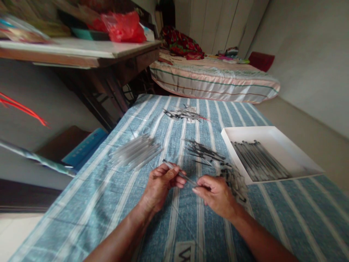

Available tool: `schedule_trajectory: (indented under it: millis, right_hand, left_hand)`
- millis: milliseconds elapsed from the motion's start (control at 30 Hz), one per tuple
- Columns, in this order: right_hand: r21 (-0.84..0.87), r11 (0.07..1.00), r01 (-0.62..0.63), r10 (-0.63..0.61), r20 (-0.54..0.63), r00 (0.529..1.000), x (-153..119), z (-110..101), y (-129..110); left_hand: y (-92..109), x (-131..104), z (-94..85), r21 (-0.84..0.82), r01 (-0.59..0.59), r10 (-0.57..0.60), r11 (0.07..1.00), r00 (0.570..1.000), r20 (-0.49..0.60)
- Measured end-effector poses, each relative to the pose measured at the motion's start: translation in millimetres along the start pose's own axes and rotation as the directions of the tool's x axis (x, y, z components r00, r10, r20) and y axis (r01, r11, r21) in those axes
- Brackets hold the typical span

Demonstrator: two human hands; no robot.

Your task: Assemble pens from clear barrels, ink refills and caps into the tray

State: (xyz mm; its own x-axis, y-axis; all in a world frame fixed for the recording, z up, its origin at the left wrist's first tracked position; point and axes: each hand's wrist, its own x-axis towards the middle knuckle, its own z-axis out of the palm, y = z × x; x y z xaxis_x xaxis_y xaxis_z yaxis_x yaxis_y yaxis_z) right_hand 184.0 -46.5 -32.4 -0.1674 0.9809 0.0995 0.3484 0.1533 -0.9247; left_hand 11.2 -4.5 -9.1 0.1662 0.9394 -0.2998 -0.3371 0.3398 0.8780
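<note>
Between my two hands, above the striped cloth, is a slim grey pen (184, 176), held at a slant. My left hand (163, 183) pinches its upper left part between thumb and fingers. The fingertips of my right hand (214, 193) close on its lower right end, so that end is hidden. Left of the hands lies a blurred row of clear pen barrels (137, 150). A pile of thin dark refills (205, 152) is just beyond my right hand, with a heap of small clear and black pen caps (233, 179) beside it.
A white open box (297, 153) on the right holds a row of dark-cored pens (259, 162). Farther back lies another bunch of thin parts (185, 113). A wooden desk (128, 54) with a red plastic bag (124, 27) stands at left, a bed (215, 78) behind.
</note>
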Motion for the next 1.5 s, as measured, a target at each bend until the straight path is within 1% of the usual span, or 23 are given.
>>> schedule_trajectory:
  millis: [133,300,433,533,600,633,700,733,767,800,833,867,900,933,967,1000,1067,1100,1167,1267,1333,1433,1500]
  right_hand:
    - [-0.018,0.999,0.035,-0.036,-0.056,0.998,2,3,1]
    - [-0.026,0.999,0.030,-0.031,-0.056,0.998,8,4,3]
    - [-0.156,0.985,0.067,-0.074,-0.044,0.996,11,6,1]
    - [-0.284,0.946,0.156,-0.167,-0.015,0.986,11,4,0]
    - [-0.386,0.895,0.225,-0.243,0.003,0.970,11,-4,-1]
    - [-0.443,0.863,0.242,-0.275,-0.011,0.961,11,-11,-1]
    - [-0.566,0.797,0.211,-0.325,-0.108,0.939,11,-31,0]
    - [-0.626,0.763,0.163,-0.348,-0.185,0.919,11,-44,2]
    - [-0.689,0.720,0.088,-0.362,-0.264,0.894,11,-58,3]
    - [-0.746,0.666,-0.010,-0.367,-0.339,0.866,11,-72,5]
    - [-0.785,0.609,-0.113,-0.377,-0.411,0.830,10,-86,8]
    - [-0.806,0.553,-0.211,-0.371,-0.465,0.803,9,-99,10]
    - [-0.812,0.494,-0.310,-0.343,-0.510,0.789,7,-111,12]
    - [-0.804,0.435,-0.405,-0.298,-0.553,0.778,5,-120,15]
    - [-0.791,0.380,-0.480,-0.239,-0.585,0.775,2,-128,17]
    - [-0.778,0.326,-0.538,-0.173,-0.608,0.775,-1,-135,20]
    - [-0.757,0.238,-0.609,-0.044,-0.635,0.771,-7,-143,24]
    - [-0.747,0.206,-0.632,0.011,-0.644,0.765,-9,-146,26]
    - [-0.733,0.172,-0.658,0.108,-0.650,0.753,-12,-151,30]
    - [-0.708,0.158,-0.689,0.238,-0.650,0.722,-14,-155,32]
    - [-0.695,0.155,-0.702,0.287,-0.648,0.705,-14,-156,32]
    - [-0.683,0.159,-0.713,0.288,-0.658,0.696,-13,-155,32]
    - [-0.684,0.170,-0.709,0.200,-0.680,0.705,-11,-152,33]
  left_hand:
    - [-4,1,0.3,0.014,0.002,-0.001,1.000,1.000,-0.028]
    - [-4,6,-3.0,0.051,0.023,-0.021,0.998,0.999,-0.027]
    - [-1,5,-0.3,0.086,-0.005,0.006,0.996,1.000,-0.008]
    - [0,2,4.8,0.127,-0.003,-0.004,0.992,0.999,0.054]
    - [1,1,4.9,0.173,-0.009,-0.005,0.985,0.997,0.082]
    - [3,2,2.9,0.204,-0.025,0.009,0.979,0.997,0.077]
    - [8,7,-6.0,0.308,-0.092,0.092,0.947,0.996,0.013]
    - [10,10,-12.6,0.392,-0.135,0.162,0.910,0.986,-0.038]
    - [13,15,-20.4,0.504,-0.179,0.262,0.845,0.960,-0.098]
    - [16,19,-28.6,0.629,-0.221,0.380,0.746,0.916,-0.128]
    - [19,23,-36.8,0.743,-0.251,0.484,0.621,0.868,-0.112]
    - [21,27,-44.4,0.835,-0.269,0.559,0.481,0.827,-0.055]
    - [23,31,-50.9,0.910,-0.258,0.625,0.324,0.781,-0.001]
    - [24,33,-56.1,0.956,-0.226,0.660,0.186,0.750,0.049]
    - [25,35,-59.9,0.981,-0.185,0.668,0.064,0.738,0.096]
    - [25,36,-62.4,0.989,-0.142,0.658,-0.039,0.741,0.132]
    - [24,38,-64.3,0.982,-0.068,0.605,-0.175,0.779,0.162]
    - [23,38,-64.2,0.975,-0.045,0.573,-0.220,0.803,0.166]
    - [21,38,-62.9,0.964,0.001,0.548,-0.265,0.823,0.150]
    - [20,37,-59.0,0.955,0.046,0.513,-0.292,0.850,0.116]
    - [20,36,-55.7,0.948,0.097,0.493,-0.302,0.867,0.069]
    - [22,35,-51.3,0.936,0.157,0.482,-0.314,0.876,0.015]
    - [22,35,-49.8,0.932,0.175,0.481,-0.318,0.877,0.000]
